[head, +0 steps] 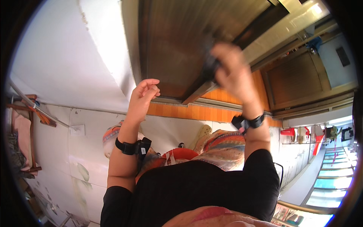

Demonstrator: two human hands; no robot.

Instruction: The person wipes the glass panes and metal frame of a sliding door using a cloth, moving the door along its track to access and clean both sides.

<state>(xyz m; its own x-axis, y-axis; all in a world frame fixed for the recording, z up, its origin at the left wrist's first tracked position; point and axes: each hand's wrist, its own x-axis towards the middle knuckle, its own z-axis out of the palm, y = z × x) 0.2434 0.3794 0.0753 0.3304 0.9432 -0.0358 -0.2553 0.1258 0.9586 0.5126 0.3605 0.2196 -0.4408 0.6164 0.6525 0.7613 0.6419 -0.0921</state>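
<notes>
My right hand (234, 72) is blurred in front of a brown framed door panel (175, 54). Its fingers close around a dark object (210, 66), too smeared to name, which overlaps the panel near its vertical edge post. To the left, my left hand (145, 92) is raised by the panel's lower left corner, fingers loosely curled, with nothing visible in them. Whether it touches the frame I cannot tell. Black straps with small dark devices circle both forearms.
Beneath the panel runs a metal sill track (224, 104), with orange wood-patterned flooring (195, 111) beside it. A red round seat (180, 154) shows between my legs, near a yellow clog (204, 131). At left, a wooden chair with a pink cushion (22, 133) stands beyond a metal pole (42, 110).
</notes>
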